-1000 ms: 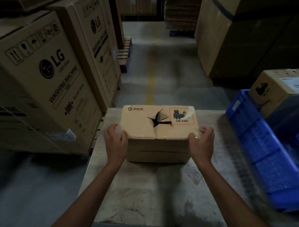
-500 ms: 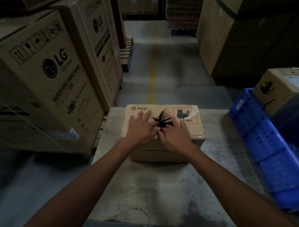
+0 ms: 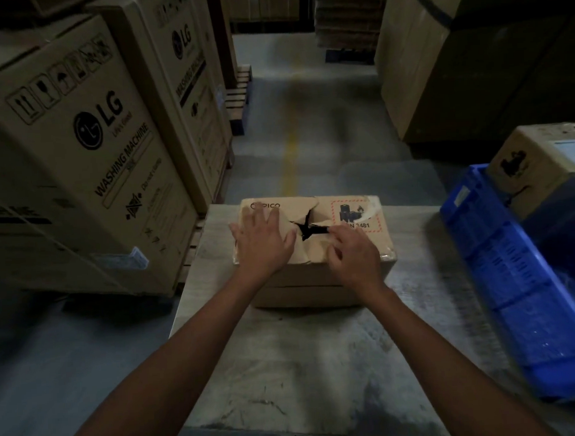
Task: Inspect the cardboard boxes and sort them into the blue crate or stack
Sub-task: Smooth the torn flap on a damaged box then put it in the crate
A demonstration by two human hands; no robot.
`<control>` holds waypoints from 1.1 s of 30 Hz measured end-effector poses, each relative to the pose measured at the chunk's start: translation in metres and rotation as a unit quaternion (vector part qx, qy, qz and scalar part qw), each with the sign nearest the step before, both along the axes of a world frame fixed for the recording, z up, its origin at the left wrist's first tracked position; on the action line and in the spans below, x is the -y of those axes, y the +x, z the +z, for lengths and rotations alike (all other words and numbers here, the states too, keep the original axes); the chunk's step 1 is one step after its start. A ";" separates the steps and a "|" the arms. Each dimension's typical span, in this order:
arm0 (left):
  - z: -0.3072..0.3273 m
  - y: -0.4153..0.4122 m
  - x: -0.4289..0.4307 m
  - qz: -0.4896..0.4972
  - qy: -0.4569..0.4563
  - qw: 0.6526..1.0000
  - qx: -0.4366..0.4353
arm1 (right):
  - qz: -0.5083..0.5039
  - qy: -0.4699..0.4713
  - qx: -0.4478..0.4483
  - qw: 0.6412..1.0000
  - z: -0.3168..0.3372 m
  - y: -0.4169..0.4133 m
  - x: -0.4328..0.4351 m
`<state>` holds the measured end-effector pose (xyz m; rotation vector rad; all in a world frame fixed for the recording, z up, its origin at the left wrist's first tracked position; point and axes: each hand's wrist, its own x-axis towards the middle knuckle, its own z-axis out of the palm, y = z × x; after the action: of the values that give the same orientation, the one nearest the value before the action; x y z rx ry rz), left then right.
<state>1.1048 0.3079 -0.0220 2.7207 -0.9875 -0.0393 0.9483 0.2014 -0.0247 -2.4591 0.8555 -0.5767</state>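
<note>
Cardboard box [image 3: 315, 279], on bench [image 3: 302, 365], left of blue crate [image 3: 512, 274]. Hands moved from its sides onto top: left hand [image 3: 264, 242] spread flat beside tear [image 3: 308, 228], right hand [image 3: 353, 251] curled, pinching torn edge. Damage confirmed; probably crate-bound.

head view looks down (close) over table [image 3: 319, 364].

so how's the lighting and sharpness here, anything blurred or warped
Head view: dim overall, though the torn box is sharp enough to inspect; head view's right edge smears the blue crate; its wide lens bows the washing machine cartons at left; the right-hand stack sinks into shadow.
</note>
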 end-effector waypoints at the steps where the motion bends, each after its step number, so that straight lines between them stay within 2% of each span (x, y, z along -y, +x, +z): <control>1: 0.001 0.000 0.001 0.028 -0.004 1.000 -0.012 | -0.033 -0.018 0.011 0.999 -0.005 -0.003 0.000; 3: 0.003 0.000 0.004 0.064 0.002 0.997 -0.034 | -0.121 -0.073 -0.038 0.989 -0.012 -0.005 -0.002; 5: 0.006 0.001 0.007 0.076 0.015 0.996 -0.044 | -0.189 -0.037 -0.099 0.976 -0.011 -0.003 -0.001; 7: 0.008 0.004 0.008 0.088 0.015 0.995 -0.053 | -0.255 0.070 -0.090 0.960 -0.002 -0.004 0.005; 10: 0.010 0.009 0.006 0.109 0.006 0.992 -0.068 | -0.325 0.265 0.023 0.908 0.010 -0.010 0.022; 12: 0.010 0.010 0.005 0.106 0.008 0.992 -0.068 | -0.307 0.302 0.067 0.900 0.013 -0.017 0.026; 16: 0.011 0.008 0.003 0.110 -0.002 0.991 -0.077 | -0.305 0.291 0.092 0.902 0.022 -0.022 0.026; 20: 0.018 0.011 0.003 0.161 -0.082 0.970 -0.161 | -0.274 0.200 0.125 0.932 0.054 -0.016 0.024; 22: 0.014 0.008 0.005 0.174 -0.132 0.948 -0.232 | -0.245 0.155 0.145 0.946 0.074 -0.010 0.032; 25: -0.005 -0.007 0.001 0.194 -0.205 0.887 -0.366 | -0.188 0.137 0.156 0.960 0.097 -0.002 0.042; 26: -0.012 -0.012 -0.002 0.208 -0.216 0.873 -0.385 | -0.168 0.132 0.154 0.965 0.101 -0.001 0.043; 28: -0.012 -0.017 -0.006 0.214 -0.252 0.869 -0.368 | -0.117 0.104 0.114 0.981 0.109 -0.005 0.042; 30: 0.005 -0.012 -0.006 0.191 -0.334 0.855 -0.347 | -0.041 0.111 0.112 0.987 0.113 -0.012 0.037; 32: 0.035 -0.003 -0.003 0.176 -0.419 0.818 -0.352 | 0.011 0.186 0.180 0.966 0.110 -0.018 0.030; 33: 0.049 0.002 -0.002 0.172 -0.446 0.789 -0.387 | 0.007 0.217 0.220 0.951 0.105 -0.019 0.026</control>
<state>1.1067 0.3099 0.0274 1.6692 -0.1490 -0.4533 0.9297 0.1759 0.0806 -1.8396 0.6910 -0.7970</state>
